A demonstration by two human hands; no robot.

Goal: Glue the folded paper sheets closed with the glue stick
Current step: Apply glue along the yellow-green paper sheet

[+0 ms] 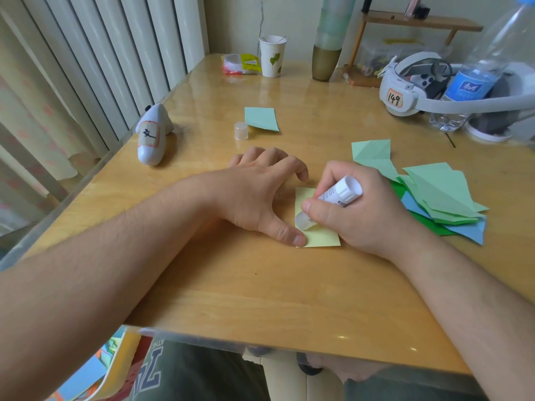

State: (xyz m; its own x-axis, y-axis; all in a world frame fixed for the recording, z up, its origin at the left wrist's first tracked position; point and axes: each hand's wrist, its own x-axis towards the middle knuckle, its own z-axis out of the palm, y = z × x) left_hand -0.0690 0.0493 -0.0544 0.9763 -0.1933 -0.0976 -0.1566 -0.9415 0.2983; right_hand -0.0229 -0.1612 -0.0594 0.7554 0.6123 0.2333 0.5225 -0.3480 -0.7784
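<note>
we are at a glossy wooden table (260,285) set against a pale wall, with a white ribbed radiator beyond its left edge. taking the yellow folded sheet (321,237) near the table's middle as our landmark: just right of it lies a loose pile of green and blue folded sheets (443,204); well behind it sits a mint folded sheet (261,118) with the clear glue cap (241,130) standing just beside that sheet's left edge. far behind are a paper cup (272,57) and a snack packet (240,63); behind and to the left lies a white controller (153,134); far behind to the right are a white headset (411,82) and a water bottle (480,70).

our left hand (257,192) rests on the table at the sheet's left, fingers spread and lightly bent, the thumb tip pressing the sheet's lower left corner. our right hand (367,209) is wrapped around the glue stick (338,193), thumb along its barrel, the stick tilted with its translucent tip down on the yellow sheet's left part.
</note>
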